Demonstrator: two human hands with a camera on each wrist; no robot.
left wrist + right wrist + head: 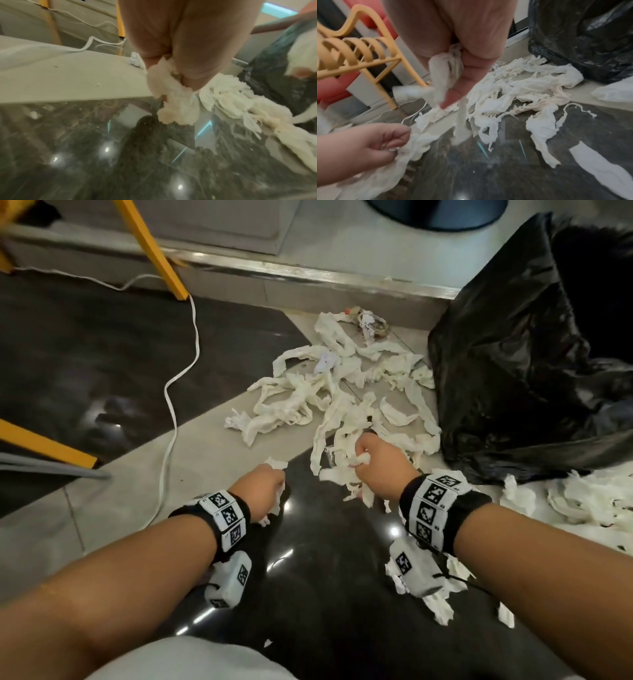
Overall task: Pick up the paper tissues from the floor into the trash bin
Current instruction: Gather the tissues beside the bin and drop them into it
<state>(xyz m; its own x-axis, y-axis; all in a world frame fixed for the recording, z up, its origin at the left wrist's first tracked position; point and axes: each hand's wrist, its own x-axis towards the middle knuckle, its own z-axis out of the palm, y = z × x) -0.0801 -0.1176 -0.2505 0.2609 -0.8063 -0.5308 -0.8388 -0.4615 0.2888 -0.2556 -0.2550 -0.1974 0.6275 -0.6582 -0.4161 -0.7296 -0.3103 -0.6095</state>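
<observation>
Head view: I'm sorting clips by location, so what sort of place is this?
Probably an indoor room, perhaps a home or café: polished tile floor, yellow chair legs, a black-bagged bin.

Left hand (265, 491) fingers are hidden under its own back in the head view, and the tissue wad (171, 97) it grips is soft with blur in the left wrist view, so finger count on it can't be told. Black trash bag (520, 364) at 2 o'clock is cut off by the right edge and its opening is just a dark blur; no bin rim can be made out. Right hand (467, 56) covers most of its tissue strip (440, 81), and the small crumpled scrap (371, 325) at 12 o'clock is too small to identify.
</observation>
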